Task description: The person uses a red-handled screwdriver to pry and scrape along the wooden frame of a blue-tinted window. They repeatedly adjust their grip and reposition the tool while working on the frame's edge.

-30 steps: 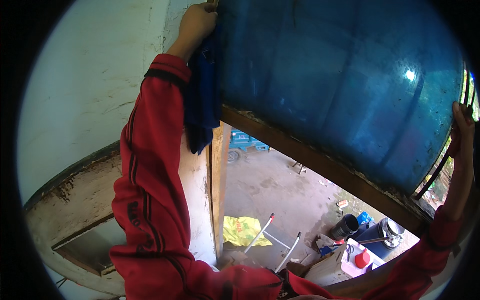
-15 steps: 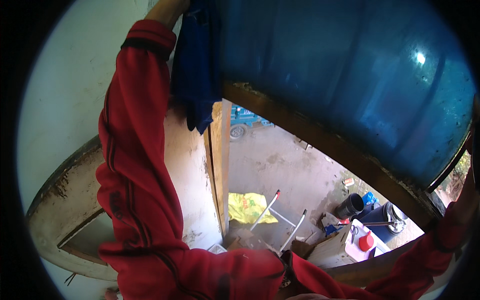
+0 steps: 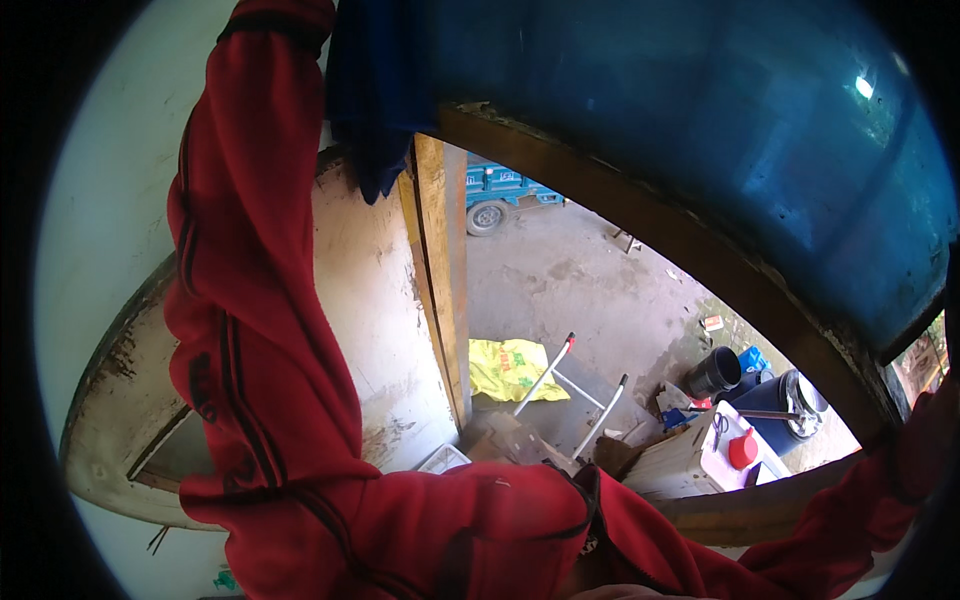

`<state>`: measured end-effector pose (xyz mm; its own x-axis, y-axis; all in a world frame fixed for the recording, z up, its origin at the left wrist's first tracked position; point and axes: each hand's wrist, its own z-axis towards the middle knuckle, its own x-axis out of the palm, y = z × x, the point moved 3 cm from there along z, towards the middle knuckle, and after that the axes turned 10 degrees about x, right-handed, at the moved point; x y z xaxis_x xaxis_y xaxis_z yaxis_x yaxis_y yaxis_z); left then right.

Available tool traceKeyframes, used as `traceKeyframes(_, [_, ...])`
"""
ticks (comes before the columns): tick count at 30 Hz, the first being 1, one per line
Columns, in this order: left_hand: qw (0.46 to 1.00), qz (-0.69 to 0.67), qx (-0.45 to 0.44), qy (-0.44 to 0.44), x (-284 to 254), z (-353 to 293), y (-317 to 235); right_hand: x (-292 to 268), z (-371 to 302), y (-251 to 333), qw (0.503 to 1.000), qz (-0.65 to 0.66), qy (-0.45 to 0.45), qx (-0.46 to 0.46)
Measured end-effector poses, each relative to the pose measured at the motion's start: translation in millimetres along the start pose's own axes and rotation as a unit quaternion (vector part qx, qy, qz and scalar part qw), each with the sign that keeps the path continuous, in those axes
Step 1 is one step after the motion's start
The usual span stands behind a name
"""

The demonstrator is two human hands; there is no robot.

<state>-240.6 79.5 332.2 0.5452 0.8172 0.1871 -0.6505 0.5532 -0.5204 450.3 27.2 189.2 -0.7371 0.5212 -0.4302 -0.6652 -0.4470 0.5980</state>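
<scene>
My left arm in a red sleeve (image 3: 265, 200) reaches straight up, and its hand is beyond the top edge. A dark blue cloth (image 3: 375, 120) hangs beside that forearm, its lower tip over a wooden post (image 3: 432, 220). Whether my left hand holds the cloth cannot be seen. To the right spans a shiny blue pane (image 3: 650, 110) above a brown wooden beam (image 3: 640, 185). My right arm stretches out to the right, where my right hand (image 3: 932, 432) is a dark shape by the pane's lower corner; its fingers are hidden.
Below the beam stand a white box (image 3: 690, 455) with a red-topped item (image 3: 742, 450), a black bucket (image 3: 715, 372) and a dark blue barrel (image 3: 765, 408). A white-railed ladder (image 3: 545, 388) leans near a yellow sack (image 3: 510, 368). A blue vehicle (image 3: 510, 188) is outside.
My left arm has shifted up and left, taking its hand out of view. The cloth, pane and beam sit higher in the picture, and more of the floor shows.
</scene>
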Motion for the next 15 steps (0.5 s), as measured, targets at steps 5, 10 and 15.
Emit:
traceKeyframes(5, [0.99,-0.037,0.029,0.133,-8.2,-26.0,-4.6,-4.1,-12.0,17.9,1.0,-0.021,-0.004,-0.017])
traceKeyframes(10, [0.925,0.179,0.246,0.229,-34.6,-44.5,-35.7,-1.9,-24.9,44.1,0.998,-0.03,0.004,-0.049])
traceKeyframes(15, [0.842,0.262,0.393,0.26,-48.6,-59.3,-60.2,-1.8,-46.7,63.8,0.997,-0.04,0.012,-0.071])
